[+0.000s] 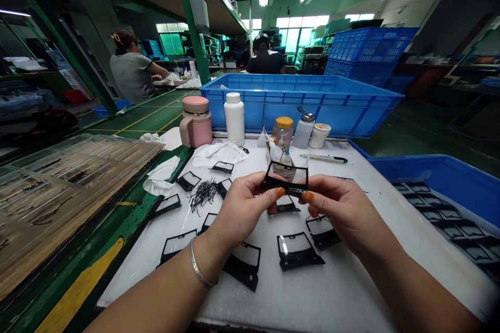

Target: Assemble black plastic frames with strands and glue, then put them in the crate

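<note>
Both my hands hold one black plastic frame with a clear window (287,177) above the white work mat (344,281). My left hand (242,210), with a silver bangle on its wrist, pinches the frame's left edge. My right hand (344,213) pinches its right lower edge. Several more black frames (297,251) lie flat on the mat under and around my hands. A small heap of thin black wire pieces (203,193) lies left of my left hand.
A pink mug (196,122), white bottle (234,118), amber-lidded jar (283,132), dispenser bottle (303,127), small cup (319,135) and pen (323,158) stand at the mat's back. Blue crates (344,106) behind; blue tray of frames (449,187) right; clear trays (58,187) left. Two people sit far off.
</note>
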Action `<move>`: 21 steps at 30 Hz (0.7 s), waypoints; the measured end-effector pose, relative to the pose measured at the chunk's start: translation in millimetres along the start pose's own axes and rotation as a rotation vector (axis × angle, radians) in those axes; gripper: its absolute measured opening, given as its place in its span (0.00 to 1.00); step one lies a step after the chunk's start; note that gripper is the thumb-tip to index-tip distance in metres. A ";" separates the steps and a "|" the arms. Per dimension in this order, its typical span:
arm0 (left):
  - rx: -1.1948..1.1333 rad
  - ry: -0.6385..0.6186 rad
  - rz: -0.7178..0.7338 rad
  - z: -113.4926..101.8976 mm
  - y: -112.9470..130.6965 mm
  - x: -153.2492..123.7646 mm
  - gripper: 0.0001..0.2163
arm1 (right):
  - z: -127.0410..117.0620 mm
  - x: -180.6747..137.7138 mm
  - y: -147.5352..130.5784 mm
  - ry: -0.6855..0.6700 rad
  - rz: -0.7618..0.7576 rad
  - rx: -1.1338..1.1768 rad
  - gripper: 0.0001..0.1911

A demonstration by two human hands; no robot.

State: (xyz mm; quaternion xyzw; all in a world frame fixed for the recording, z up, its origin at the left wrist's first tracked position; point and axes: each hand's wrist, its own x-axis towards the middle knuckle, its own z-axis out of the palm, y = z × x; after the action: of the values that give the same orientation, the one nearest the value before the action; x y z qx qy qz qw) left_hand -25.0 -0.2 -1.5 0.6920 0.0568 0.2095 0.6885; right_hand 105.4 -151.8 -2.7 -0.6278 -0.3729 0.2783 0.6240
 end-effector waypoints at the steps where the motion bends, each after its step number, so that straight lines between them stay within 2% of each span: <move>1: 0.008 0.004 0.004 -0.6 0.7 0.2 0.09 | -0.4 0.2 0.5 0.003 -0.007 0.001 0.12; 4: 0.125 0.068 0.085 -3.8 3.5 0.1 0.08 | -2.5 1.3 2.1 0.052 -0.046 0.026 0.16; 7: 0.385 0.174 0.403 -7.5 5.9 -2.2 0.08 | -4.8 2.5 2.2 0.084 -0.084 0.090 0.15; 9: 0.534 0.167 0.647 -8.8 6.9 -4.7 0.12 | -5.3 2.6 1.5 0.062 -0.071 0.143 0.14; 11: 0.629 0.115 0.801 -8.9 7.6 -7.3 0.17 | -4.8 2.3 0.7 0.017 -0.031 0.187 0.15; 16: 0.725 0.095 0.910 -8.0 8.5 -10.4 0.19 | -2.5 1.9 0.0 -0.114 -0.010 0.207 0.13; 21: 0.750 0.092 0.931 -7.6 8.5 -8.9 0.18 | -2.7 2.4 -1.8 -0.121 -0.039 0.170 0.10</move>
State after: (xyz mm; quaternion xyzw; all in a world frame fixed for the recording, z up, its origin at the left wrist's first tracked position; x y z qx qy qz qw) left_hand -37.7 3.2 4.6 0.8300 -0.1529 0.4845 0.2301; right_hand 108.7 -151.5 -0.5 -0.5472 -0.3969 0.3342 0.6568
